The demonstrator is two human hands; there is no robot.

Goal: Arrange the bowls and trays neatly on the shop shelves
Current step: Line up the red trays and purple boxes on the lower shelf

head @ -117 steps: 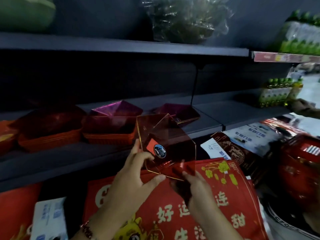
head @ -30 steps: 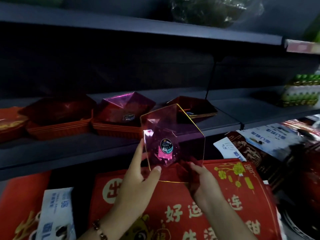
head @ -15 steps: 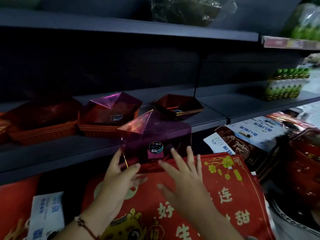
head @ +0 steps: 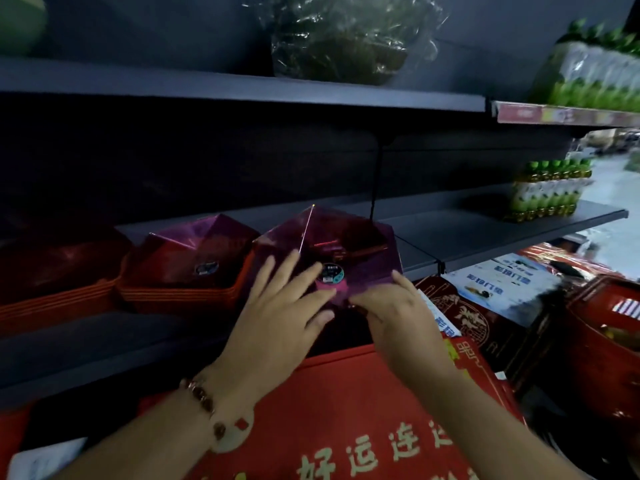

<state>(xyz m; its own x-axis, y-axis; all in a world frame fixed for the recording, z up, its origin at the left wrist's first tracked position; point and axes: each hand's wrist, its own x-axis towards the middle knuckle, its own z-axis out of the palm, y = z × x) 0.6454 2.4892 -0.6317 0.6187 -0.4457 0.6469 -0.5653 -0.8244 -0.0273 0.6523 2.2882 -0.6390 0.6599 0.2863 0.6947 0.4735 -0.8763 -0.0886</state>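
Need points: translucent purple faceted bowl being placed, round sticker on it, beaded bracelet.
translucent purple faceted bowl (head: 367, 268): head view, right facet.
round dark sticker (head: 331, 273): head view, centre.
brown beaded bracelet (head: 202, 400): head view, beads on the left wrist.

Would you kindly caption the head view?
Both hands, left hand and right hand, set a purple bowl upside down on the shelf.

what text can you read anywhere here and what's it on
"好运连": large yellow characters on the red banner below the shelf; more run off the frame's bottom edge, cut off.
Round sticker on the purple bowl: too small to read.
Blue print on the white-topped box: blurred.
Shelf price strip: blurred.
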